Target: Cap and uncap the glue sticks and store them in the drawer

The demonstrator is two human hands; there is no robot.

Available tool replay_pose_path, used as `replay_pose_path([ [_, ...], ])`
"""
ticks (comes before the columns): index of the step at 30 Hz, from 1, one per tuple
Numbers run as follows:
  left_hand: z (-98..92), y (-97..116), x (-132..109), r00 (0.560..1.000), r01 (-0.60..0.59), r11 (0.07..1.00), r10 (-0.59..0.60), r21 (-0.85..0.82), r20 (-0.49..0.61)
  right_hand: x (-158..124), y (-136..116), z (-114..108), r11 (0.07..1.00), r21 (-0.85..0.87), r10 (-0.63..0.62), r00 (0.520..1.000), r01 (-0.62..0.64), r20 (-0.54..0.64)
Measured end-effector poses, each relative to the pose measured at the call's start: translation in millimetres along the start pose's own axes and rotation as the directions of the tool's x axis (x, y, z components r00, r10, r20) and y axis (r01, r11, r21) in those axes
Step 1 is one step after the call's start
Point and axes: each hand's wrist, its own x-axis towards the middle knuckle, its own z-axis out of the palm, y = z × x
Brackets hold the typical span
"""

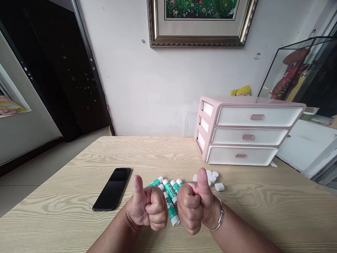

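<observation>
Tabletop glue sticks (170, 195) perhaps fist-hidden

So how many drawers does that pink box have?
3. The pink drawer unit stacks a top drawer, a middle drawer and a bottom drawer, all shut.

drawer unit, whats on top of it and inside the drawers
Nothing shows on top of the pink drawer unit; the yellow packet lies behind it. All three drawers are closed, so their contents are hidden.
</observation>
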Motion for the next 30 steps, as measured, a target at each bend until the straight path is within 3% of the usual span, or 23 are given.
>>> replay_pose_path([
  [15, -1.9, 3, -1, 0.999, 0.004, 1.000, -0.004, 0.013, -0.044, 0, -2, -7, 1.000, -0.018, -0.008, 1.000, 0.009, 0.029],
  [30, -3.1, 3, -1, 0.998, 0.015, 1.000, -0.013, 0.028, -0.054, -11, 0, -14, 0.998, -0.057, 0.030, 0.985, -0.040, -0.169],
])
